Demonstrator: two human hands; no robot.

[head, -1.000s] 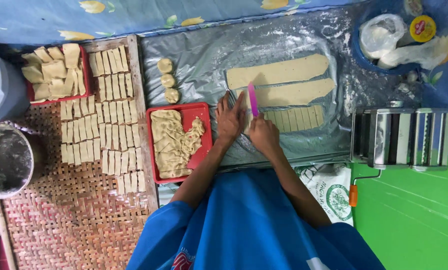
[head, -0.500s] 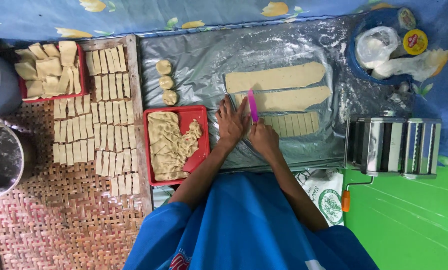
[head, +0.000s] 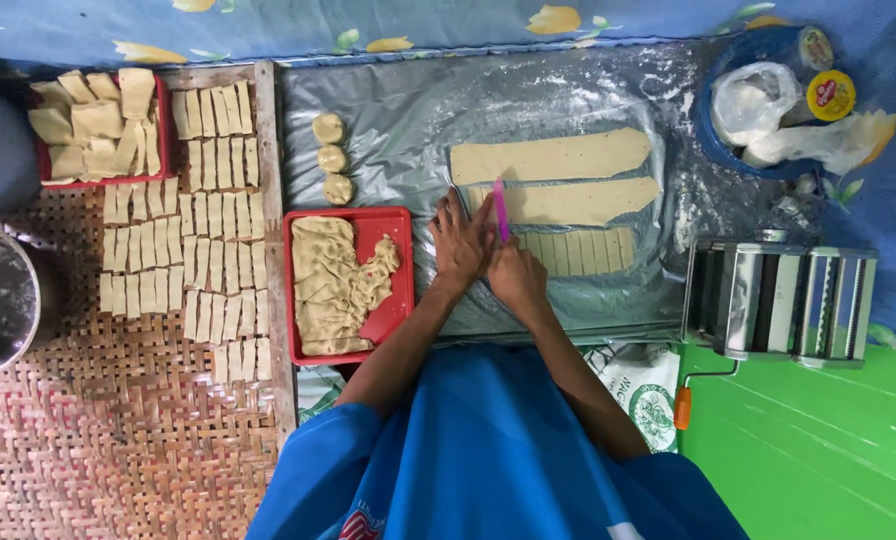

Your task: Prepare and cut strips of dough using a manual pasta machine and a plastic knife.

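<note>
Near the front edge of the plastic sheet (head: 368,120), the left hand (head: 460,245) lies flat, fingers spread, pressing the dough strip (head: 578,250), while the right hand (head: 516,275) is clenched around a pink cutter (head: 501,208). The strip looks thin, soft and floppy, likely to stretch or tear, so it is best lifted flat from underneath. It is pale tan, scored into small rectangles. Beyond lie two longer uncut strips (head: 553,158).
</note>
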